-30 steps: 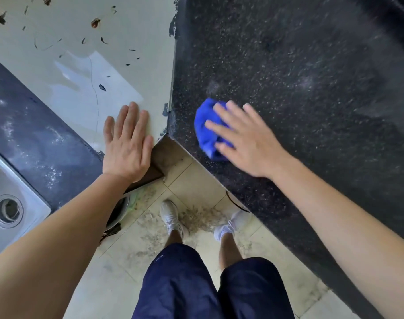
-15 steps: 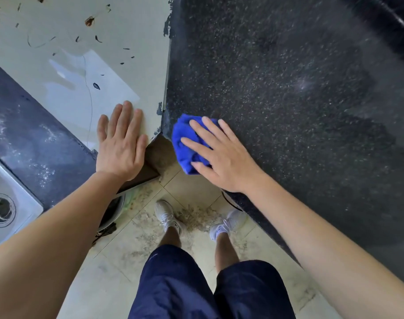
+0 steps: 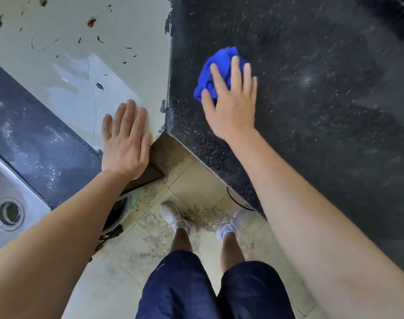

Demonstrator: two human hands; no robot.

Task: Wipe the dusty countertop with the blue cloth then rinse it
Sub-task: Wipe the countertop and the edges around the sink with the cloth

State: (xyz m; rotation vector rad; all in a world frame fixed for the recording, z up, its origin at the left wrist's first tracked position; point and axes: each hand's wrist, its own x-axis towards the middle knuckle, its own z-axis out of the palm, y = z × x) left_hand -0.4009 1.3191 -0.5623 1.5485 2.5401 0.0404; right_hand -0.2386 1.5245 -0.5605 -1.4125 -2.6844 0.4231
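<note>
Blue cloth [image 3: 219, 65] bunched on the dusty black countertop [image 3: 311, 111], near its left edge.
Right hand [image 3: 231, 107] lies on top, fingers straight and slightly spread, pressing it down (blue shows past the fingertips). Left hand [image 3: 125, 146] rests flat on the pale surface [image 3: 104, 54] just left of the counter's corner, fingers pressed together.

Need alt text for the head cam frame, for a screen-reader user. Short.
The right hand presses a bunched blue cloth onto a dusty black countertop. The left hand lies flat on the pale marked surface beside it; a steel sink sits at far left.
</note>
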